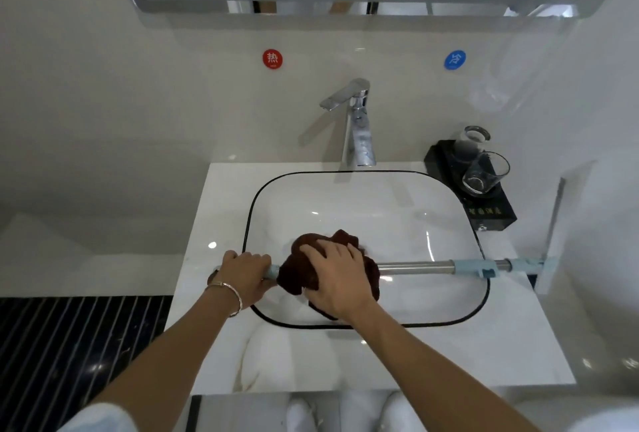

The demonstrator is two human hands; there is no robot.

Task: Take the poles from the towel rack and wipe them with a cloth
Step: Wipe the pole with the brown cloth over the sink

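Over the sink (363, 210), left hand (247, 274) gripped the pole (415, 267) at its 9 o'clock end, right hand (337, 279) clasping the cloth (297, 272) around it.

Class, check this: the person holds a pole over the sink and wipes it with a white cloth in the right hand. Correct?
No. The head view shows the cloth is dark brown, not white. The right hand does hold it on the pole over the sink.
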